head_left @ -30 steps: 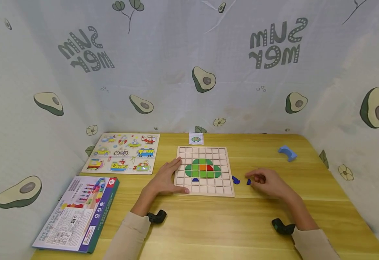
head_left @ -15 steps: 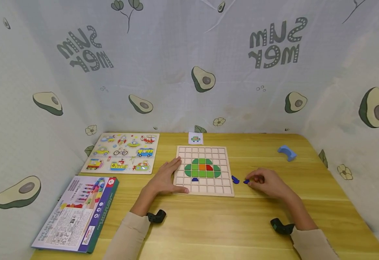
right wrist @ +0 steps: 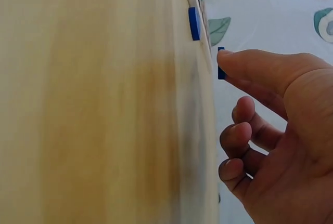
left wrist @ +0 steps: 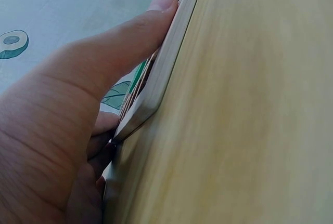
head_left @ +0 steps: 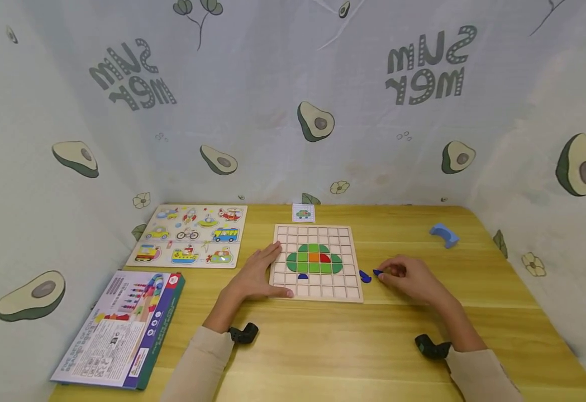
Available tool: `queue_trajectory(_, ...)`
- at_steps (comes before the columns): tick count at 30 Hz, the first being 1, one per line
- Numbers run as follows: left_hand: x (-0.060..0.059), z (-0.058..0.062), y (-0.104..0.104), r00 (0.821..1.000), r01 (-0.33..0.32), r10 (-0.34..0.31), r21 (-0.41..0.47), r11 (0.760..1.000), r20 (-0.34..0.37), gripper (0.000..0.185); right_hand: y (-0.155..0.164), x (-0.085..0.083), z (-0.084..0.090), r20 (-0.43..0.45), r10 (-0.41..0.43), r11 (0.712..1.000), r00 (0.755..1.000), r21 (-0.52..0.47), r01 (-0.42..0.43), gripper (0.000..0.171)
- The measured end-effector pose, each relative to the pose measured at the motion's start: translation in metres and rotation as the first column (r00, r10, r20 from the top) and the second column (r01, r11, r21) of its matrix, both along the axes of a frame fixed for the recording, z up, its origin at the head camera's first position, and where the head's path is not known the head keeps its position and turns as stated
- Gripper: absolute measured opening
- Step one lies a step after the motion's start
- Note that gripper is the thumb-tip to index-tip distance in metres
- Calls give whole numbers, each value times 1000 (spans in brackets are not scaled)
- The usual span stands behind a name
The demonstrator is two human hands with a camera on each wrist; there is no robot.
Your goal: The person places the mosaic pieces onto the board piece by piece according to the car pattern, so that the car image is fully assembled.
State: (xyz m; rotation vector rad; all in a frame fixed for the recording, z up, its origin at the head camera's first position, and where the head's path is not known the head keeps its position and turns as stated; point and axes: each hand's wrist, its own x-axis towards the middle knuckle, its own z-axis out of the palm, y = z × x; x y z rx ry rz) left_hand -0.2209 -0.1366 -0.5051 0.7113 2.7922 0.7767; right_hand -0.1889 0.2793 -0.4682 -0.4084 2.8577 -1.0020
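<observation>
- Left hand [head_left: 256, 274] lies flat with fingers straight, resting on the left edge of the grid board [head_left: 344, 233]; the thumb runs along the board's near corner, as the left wrist view shows [left wrist: 130, 47].
- Grid board sits mid-table [head_left: 353, 346]; green pieces with one orange and one red fill its centre, and one blue piece [head_left: 303, 276] sits below them.
- Right hand [head_left: 409, 277] is just right of the board, thumb and finger pinching a small blue piece [head_left: 377, 272] lifted just off the table; other fingers curled [right wrist: 244, 146].
- Second loose blue piece [head_left: 365, 277] lies on the table between the board and the right hand.
- Small picture card [head_left: 303, 213] lies behind the board.
- Vehicle puzzle [head_left: 190, 235] far left; printed box [head_left: 119, 329] near left corner.
- Light blue arch block [head_left: 444, 235] far right, well apart from everything else.
</observation>
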Motion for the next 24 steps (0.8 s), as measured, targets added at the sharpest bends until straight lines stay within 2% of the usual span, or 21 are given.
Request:
queue_trajectory(12, -1, 1, 0, 1000, -1, 1, 1, 1000, 2, 124, -32, -9, 5, -52, 5, 1000, 999, -20, -6, 13)
queue_trajectory(24, -1, 1, 0, 1000, -1, 1, -2, 1000, 12, 123, -74, -11, 5, -42, 91, 993, 995, -70, -94, 7)
